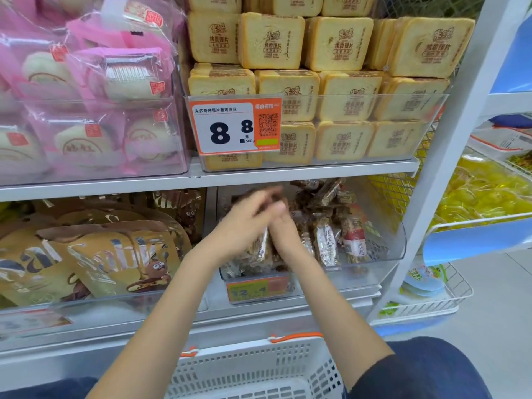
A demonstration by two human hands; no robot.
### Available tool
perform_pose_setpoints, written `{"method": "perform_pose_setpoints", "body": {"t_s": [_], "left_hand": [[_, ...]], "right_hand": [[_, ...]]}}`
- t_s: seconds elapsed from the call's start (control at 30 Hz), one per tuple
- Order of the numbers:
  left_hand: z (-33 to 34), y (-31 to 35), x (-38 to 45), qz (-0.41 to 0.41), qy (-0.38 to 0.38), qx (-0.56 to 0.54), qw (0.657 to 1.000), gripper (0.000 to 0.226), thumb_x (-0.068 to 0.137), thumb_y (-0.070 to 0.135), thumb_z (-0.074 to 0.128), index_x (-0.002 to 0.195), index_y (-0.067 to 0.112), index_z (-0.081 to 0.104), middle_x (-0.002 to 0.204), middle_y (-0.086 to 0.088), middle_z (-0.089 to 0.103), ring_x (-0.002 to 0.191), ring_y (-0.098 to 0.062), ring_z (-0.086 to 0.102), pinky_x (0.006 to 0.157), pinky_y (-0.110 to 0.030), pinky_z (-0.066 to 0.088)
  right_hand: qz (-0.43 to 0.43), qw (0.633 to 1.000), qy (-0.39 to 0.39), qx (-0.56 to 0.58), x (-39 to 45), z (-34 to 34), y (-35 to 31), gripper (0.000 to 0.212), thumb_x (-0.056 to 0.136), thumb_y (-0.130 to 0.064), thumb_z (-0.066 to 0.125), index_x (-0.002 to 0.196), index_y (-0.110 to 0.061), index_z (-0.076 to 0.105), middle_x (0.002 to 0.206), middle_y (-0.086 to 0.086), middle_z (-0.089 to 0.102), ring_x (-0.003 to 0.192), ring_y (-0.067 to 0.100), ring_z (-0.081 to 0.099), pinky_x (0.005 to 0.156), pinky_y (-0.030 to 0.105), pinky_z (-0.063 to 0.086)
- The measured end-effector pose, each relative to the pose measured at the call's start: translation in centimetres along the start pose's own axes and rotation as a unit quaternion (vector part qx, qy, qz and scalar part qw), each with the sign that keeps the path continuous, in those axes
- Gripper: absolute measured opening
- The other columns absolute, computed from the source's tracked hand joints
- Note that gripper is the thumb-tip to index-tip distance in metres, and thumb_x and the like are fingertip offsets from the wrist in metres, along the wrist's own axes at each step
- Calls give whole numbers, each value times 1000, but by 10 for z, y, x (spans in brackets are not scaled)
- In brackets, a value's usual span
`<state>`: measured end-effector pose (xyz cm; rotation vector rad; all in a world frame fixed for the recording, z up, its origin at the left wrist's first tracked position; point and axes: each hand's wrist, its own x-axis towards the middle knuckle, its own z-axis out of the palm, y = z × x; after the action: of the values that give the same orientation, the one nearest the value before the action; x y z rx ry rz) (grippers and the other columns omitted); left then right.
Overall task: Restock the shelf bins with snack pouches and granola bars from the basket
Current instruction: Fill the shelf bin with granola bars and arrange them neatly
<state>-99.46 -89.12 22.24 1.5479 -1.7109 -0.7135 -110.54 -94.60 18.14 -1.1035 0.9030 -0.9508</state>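
Both hands are pressed together inside the clear bin [383,254] on the lower shelf [288,180], the left hand [244,223] and the right hand [283,230] palm toward palm, clamped on a small stack of granola bars [260,249] held between them (motion blur hides the fingertips, so how many bars I cannot tell). The held bars stand with their long axis running up and away from the wrists, much as the bars already in the bin [326,244] stand just to the right. Open room for them looks to lie at the bin's front left, directly under the hands, so the coming move is probably a short lowering. Gold snack pouches [115,254] fill the neighbouring bin to the left. Below the forearms sits the white basket [253,367], what shows of its inside looking empty.
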Motion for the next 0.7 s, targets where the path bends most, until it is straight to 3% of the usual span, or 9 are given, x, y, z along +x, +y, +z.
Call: {"method": "perform_pose_setpoints", "body": {"t_s": [0.07, 0.1, 0.13, 0.27, 0.37, 0.43, 0.5, 0.6, 0.7], "left_hand": [[1, -2, -2, 7, -87, 169, 982, 59, 84, 57, 56, 137, 51, 32, 157, 12, 8, 141, -25, 21, 114, -43, 22], [0, -1, -1, -3, -99, 207, 973, 67, 80, 61, 59, 138, 55, 26, 157, 17, -2, 142, -28, 19, 114, -46, 20], [0, 1, 1, -12, -103, 224, 969, 75, 77, 62, 61, 140, 57, 20, 156, 19, -7, 141, -31, 19, 114, -47, 22], [10, -3, 10, -20, -109, 336, 935, 82, 79, 54, 61, 144, 53, 10, 157, 12, 1, 141, -31, 15, 112, -48, 26], [16, -3, 13, -48, -115, 372, 920, 70, 81, 50, 58, 143, 45, 25, 157, 6, 5, 142, -28, 8, 112, -50, 18], [19, -2, 12, -46, -106, 379, 918, 68, 81, 50, 58, 142, 43, 29, 157, 5, 7, 143, -27, 7, 112, -50, 16], [21, -4, 11, -46, -93, 386, 917, 67, 80, 52, 58, 141, 42, 30, 156, 4, 9, 142, -27, 6, 112, -50, 16], [24, -7, 10, -45, -74, 398, 913, 65, 80, 54, 56, 139, 42, 32, 156, 3, 11, 142, -27, 6, 112, -48, 16], [26, -8, 10, -47, -64, 400, 913, 62, 81, 56, 53, 138, 43, 33, 155, 3, 13, 142, -26, 5, 112, -48, 15]], "right_hand": [[40, 991, 101, -82, 10, 3, 2, 66, 95, -31, 50, 146, -3, 19, 147, 26, 27, 137, 16, 36, 111, 25, 24], [147, 988, 38, 18, 15, 8, 2, 59, 100, -32, 40, 149, -8, 17, 152, 20, 25, 139, 20, 32, 110, 27, 25], [151, 987, -35, 38, 10, 7, -2, 50, 103, -36, 30, 149, -16, 25, 148, 10, 37, 134, 21, 39, 106, 30, 35], [20, 976, -103, -190, 15, -36, -6, 37, 102, -27, 36, 139, -23, 41, 122, -3, 59, 110, 15, 57, 90, 28, 46], [-98, 886, 59, -450, 42, -79, -16, 42, 93, -14, 51, 135, -17, 46, 125, 7, 60, 109, 30, 60, 79, 36, 49], [-109, 791, 134, -587, 64, -100, -27, 39, 90, -30, 56, 125, -13, 50, 127, 12, 56, 118, 37, 50, 87, 40, 44], [-56, 685, 109, -718, 84, -112, -32, 62, 86, -54, 57, 134, -18, 45, 144, 11, 42, 134, 39, 30, 105, 48, 30], [28, 685, 38, -727, 101, -113, -33, 96, 74, -69, 62, 150, -29, 18, 158, 4, 16, 144, 40, 4, 109, 61, 22], [36, 659, 57, -749, 108, -111, -23, 97, 75, -60, 66, 151, -29, 14, 157, 3, 21, 143, 43, 10, 102, 60, 35]]}}
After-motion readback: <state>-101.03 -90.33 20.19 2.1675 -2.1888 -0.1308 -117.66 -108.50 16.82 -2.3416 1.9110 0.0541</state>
